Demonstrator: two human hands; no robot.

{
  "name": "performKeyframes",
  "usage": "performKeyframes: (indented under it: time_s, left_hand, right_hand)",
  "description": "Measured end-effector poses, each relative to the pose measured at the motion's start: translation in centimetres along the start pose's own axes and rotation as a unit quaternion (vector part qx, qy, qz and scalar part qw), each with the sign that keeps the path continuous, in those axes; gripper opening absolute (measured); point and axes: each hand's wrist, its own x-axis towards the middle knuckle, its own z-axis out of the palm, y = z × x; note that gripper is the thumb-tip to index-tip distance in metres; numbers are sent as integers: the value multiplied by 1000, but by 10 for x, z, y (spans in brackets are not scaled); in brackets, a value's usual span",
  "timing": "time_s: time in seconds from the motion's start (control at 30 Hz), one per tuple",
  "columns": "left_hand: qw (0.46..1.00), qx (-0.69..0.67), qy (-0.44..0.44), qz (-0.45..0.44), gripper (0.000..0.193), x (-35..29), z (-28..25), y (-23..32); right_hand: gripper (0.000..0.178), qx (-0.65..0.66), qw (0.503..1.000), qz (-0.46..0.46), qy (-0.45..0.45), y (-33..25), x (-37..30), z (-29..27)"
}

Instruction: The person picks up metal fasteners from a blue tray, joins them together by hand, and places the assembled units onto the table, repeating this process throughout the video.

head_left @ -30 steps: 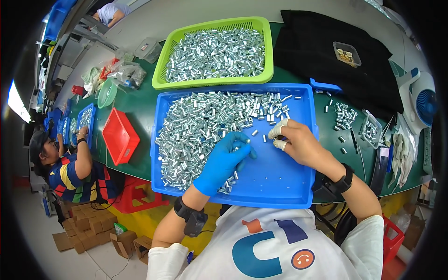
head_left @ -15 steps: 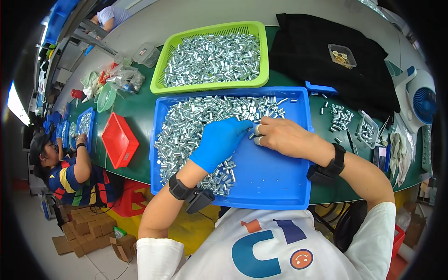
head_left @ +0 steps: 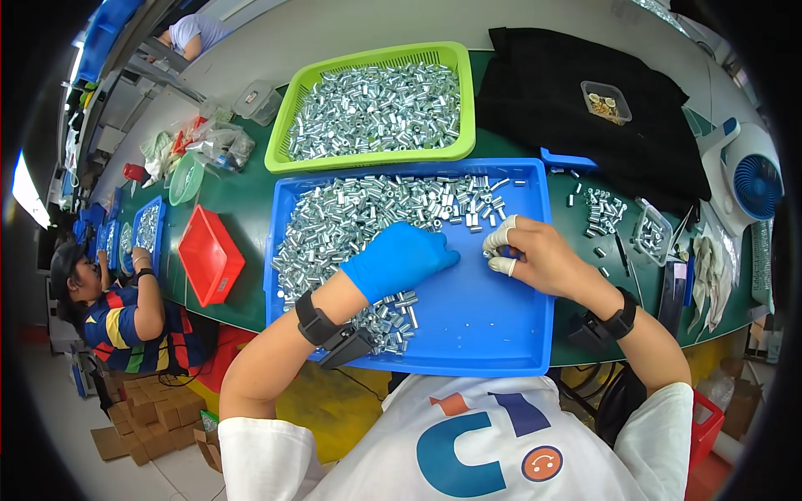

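A blue tray [head_left: 501, 334] lies before me, its left and far parts heaped with short silvery metal sleeves [head_left: 334, 217]. My left hand [head_left: 403, 260], in a blue glove, hovers over the heap's right edge with its fingers curled. Whatever it may hold is hidden. My right hand [head_left: 539, 255] wears pale finger cots on thumb and fingers. It pinches a small metal sleeve at its fingertips, above the bare blue floor of the tray. A gap separates the two hands.
Behind the tray stands a green basket [head_left: 276, 154] full of sleeves. Loose sleeves [head_left: 603, 210], a small clear box [head_left: 653, 232] and a white fan [head_left: 742, 171] are at the right. At the left, a red tray [head_left: 209, 255] lies near a co-worker [head_left: 138, 321].
My hands have moved apart. The right shifted right and lower in view, a sleeve now showing at its fingertips; the left curled its fingers and moved slightly lower.
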Motion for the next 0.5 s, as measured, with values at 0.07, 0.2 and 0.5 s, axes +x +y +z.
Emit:
performKeyframes:
  time_s: [0.07,0.2,0.5]
  left_hand:
    - [1000,9,-28,-3,22,0,-3,3]
    - [998,47,-36,-28,21,-4,-3,3]
    - [989,-29,-26,-143,19,-13,5,23]
  right_hand:
    - [19,29,999,31,-1,-4,-3,0]
    - [17,69,996,49,-1,-15,-4,3]
    - [17,198,970,136,26,-23,-10,9]
